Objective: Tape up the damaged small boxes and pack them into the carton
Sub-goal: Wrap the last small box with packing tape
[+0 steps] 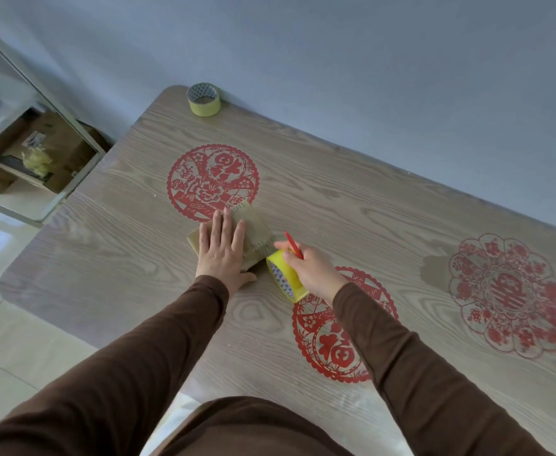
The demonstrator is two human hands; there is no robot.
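Left hand (223,250) flat on small box (253,230)

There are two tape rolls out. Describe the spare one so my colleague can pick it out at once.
Start at the wooden table and go to its far left corner by the wall. The spare tape roll lies flat there, alone, nothing touching it. The other yellow roll is gripped on edge in the right hand, beside the small box.

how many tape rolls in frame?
2. One yellow tape roll stands at the wooden table's far left corner; the other yellow tape roll is gripped in the right hand beside the small cardboard box.
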